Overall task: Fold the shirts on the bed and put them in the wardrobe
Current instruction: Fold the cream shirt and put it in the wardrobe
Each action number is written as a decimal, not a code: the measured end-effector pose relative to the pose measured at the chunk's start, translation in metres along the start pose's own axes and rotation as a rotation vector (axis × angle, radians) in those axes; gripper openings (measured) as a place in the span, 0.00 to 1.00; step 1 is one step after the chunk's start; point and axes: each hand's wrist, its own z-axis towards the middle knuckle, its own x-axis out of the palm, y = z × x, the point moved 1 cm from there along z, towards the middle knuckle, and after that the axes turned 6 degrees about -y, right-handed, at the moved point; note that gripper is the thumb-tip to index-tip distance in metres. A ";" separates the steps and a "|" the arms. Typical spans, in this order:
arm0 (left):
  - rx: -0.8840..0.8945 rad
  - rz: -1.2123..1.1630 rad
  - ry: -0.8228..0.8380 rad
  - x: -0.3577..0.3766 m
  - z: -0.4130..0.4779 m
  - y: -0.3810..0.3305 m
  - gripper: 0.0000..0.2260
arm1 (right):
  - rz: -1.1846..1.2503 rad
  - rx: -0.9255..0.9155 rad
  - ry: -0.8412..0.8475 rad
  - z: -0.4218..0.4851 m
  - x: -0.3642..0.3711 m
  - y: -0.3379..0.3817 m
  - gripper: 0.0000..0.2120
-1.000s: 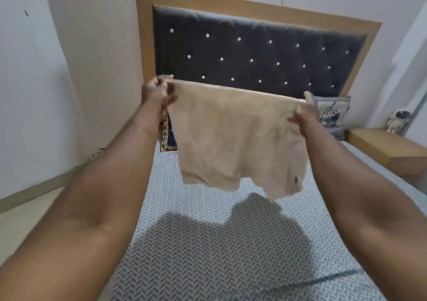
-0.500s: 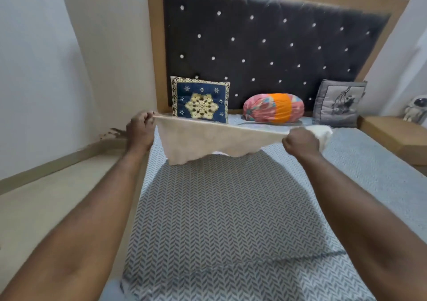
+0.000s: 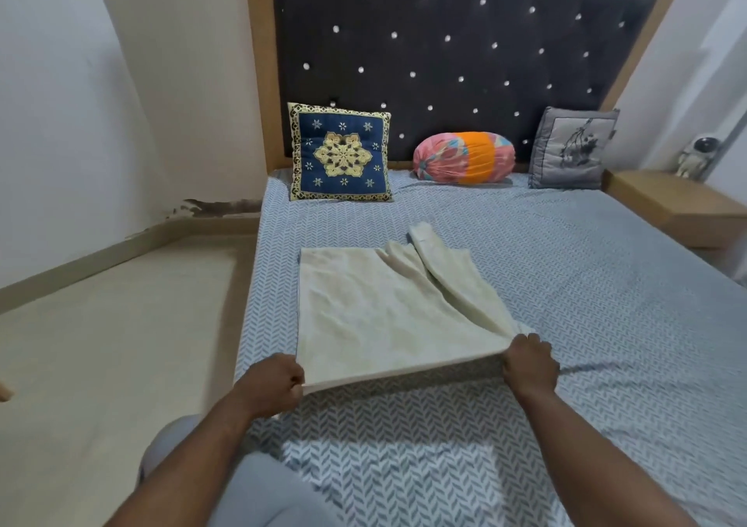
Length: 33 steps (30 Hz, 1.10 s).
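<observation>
Shirt (image 3: 376, 312): cream cloth, spread on the left half of the bed (image 3: 606, 284). The far part lies flat on the sheet. The near edge is raised off the sheet and stretched between two hands. A folded strip, possibly a sleeve, runs slantwise along the right side from the far edge towards the near right corner.

Left hand (image 3: 271, 385): fingers curled into a fist, pinching the near left corner of the shirt, back of the hand up.

Right hand (image 3: 529, 361): fingers curled, gripping the near right corner where the cloth gathers, knuckles up. The fingertips are hidden under the cloth.

Bed: grey-blue sheet with a herringbone print, bare around the shirt.

Blue cushion (image 3: 341, 152): square, gold star pattern, upright against the headboard (image 3: 444, 41), beyond the shirt on the left.

Bolster (image 3: 465, 157): pink and orange, lying on its side at the middle of the headboard.

Grey cushion (image 3: 572, 148): square, dark printed motif, leaning on the headboard at the right.

Headboard: dark tufted panel with pale studs, in a wooden frame.

Bedside table (image 3: 671, 203): wooden, just beside the bed at the right.

Figurine (image 3: 697, 156): small and white, on the far side of that table.

Floor (image 3: 121, 324): pale, to the left of the bed.
</observation>
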 end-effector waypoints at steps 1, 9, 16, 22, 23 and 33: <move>-0.005 0.046 0.043 -0.002 -0.005 -0.004 0.11 | -0.017 0.004 0.023 -0.010 0.005 -0.003 0.15; -0.184 0.416 0.560 0.008 -0.037 -0.024 0.19 | -0.186 -0.101 0.324 -0.075 0.018 0.000 0.18; -0.405 0.159 0.660 0.005 -0.053 -0.034 0.17 | 0.078 0.179 0.606 -0.076 0.018 -0.004 0.17; -0.963 -1.086 0.409 0.020 -0.018 -0.007 0.08 | 0.597 0.622 0.661 -0.012 0.056 0.009 0.19; -0.965 -1.273 0.272 0.013 0.000 -0.004 0.08 | 0.714 0.652 0.656 0.015 0.066 0.018 0.19; -0.533 -2.026 -0.705 -0.208 0.236 0.006 0.08 | 1.748 0.230 0.122 0.196 -0.166 0.170 0.25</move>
